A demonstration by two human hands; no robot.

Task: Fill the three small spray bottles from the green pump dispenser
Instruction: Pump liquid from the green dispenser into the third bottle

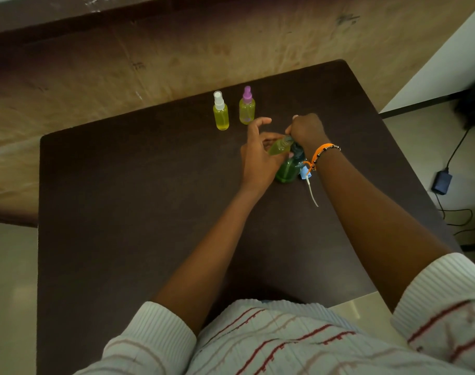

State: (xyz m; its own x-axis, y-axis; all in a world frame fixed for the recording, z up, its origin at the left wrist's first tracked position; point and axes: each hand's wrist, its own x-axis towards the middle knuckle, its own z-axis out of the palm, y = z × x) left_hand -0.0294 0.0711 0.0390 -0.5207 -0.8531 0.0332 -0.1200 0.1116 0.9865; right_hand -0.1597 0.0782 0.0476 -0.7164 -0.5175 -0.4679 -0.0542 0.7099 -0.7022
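Two small spray bottles stand capped and yellow-green at the far side of the dark table [122, 212]: one with a white cap [220, 111], one with a purple cap [247, 106]. My left hand [258, 155] holds a third small bottle [279, 146], uncapped and tilted, its mouth at the nozzle of the green pump dispenser [288, 169]. My right hand [306, 130] is curled over the dispenser's pump head. A blue spray cap with its white dip tube [309, 185] lies on the table just right of the dispenser, under my right wrist.
The table's far edge runs just behind the two capped bottles. A black power adapter [442, 182] and its cable lie on the floor to the right. A white wall stands at the far right.
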